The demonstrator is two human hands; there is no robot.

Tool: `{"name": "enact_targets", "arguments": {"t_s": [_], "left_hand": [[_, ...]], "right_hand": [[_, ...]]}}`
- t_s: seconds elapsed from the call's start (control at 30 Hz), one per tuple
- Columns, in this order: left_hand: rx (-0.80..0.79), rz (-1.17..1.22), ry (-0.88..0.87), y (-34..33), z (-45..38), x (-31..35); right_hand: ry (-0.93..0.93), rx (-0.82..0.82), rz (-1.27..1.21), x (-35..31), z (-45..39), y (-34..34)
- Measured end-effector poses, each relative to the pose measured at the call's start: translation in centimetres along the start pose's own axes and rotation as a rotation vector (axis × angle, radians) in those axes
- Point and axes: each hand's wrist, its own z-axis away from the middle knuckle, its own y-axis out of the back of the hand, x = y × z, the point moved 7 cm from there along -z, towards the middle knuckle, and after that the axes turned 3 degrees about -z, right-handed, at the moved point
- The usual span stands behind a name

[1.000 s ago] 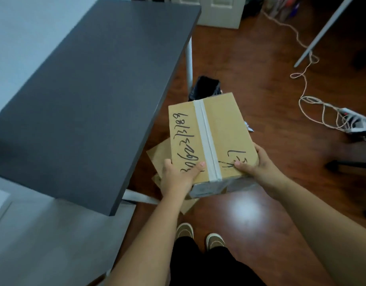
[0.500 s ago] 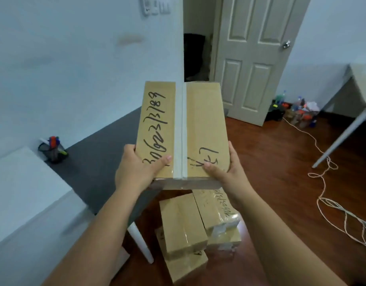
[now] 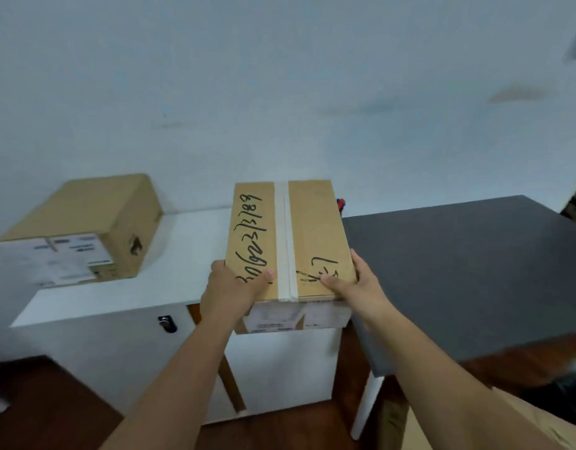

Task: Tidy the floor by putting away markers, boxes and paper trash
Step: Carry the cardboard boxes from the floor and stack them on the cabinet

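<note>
both hands grip one taped cardboard box point(image 3: 289, 241) by its near end: the left hand point(image 3: 229, 292) wraps the near left corner with its thumb lying on the top face, and the right hand point(image 3: 353, 287) does the same at the near right corner, thumb on top beside the tape strip. each hand is closed firmly on the box, and the fingers underneath are hidden.

the box is held up in the air, roughly level, with its long axis running straight away from the person toward the wall. its far end reaches over the white cabinet point(image 3: 179, 274), while the near end and both hands are on the person's side of the cabinet's front edge. a second cardboard box point(image 3: 85, 228) already sits on the cabinet top well to the left, and a dark table point(image 3: 458, 271) adjoins the cabinet on the right.

likely the box goes onto the bare cabinet top directly ahead; that calls for pushing it forward along its long axis and lowering it. neither hand is nearer.
</note>
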Motion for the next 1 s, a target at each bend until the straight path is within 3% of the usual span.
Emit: {"name": "enact_targets", "arguments": {"t_s": [0.13,0.23,0.37,0.67,0.83,1.0], "left_hand": [[0.096,-0.063,-0.060,4.2,-4.0,-4.3],[0.269,-0.447,-0.187,8.1,-8.5,-5.4],[0.264,-0.675,-0.153,11.4,-14.9,-7.7],[0.229,-0.685,0.041,15.8,-26.9,-11.7],[0.329,-0.571,-0.144,17.0,-29.8,-11.7],[0.157,-0.555,-0.132,16.9,-30.0,-11.1]], "right_hand": [[-0.017,-0.062,0.049,1.1,-4.9,-7.7],[-0.007,-0.132,0.107,0.3,-9.2,-14.0],[-0.007,-0.156,0.189,0.1,-13.8,-20.2],[-0.030,-0.038,0.247,0.3,-21.4,-29.3],[-0.018,0.011,0.205,0.6,-23.3,-30.9],[-0.033,0.048,0.162,0.6,-22.8,-31.2]]}}
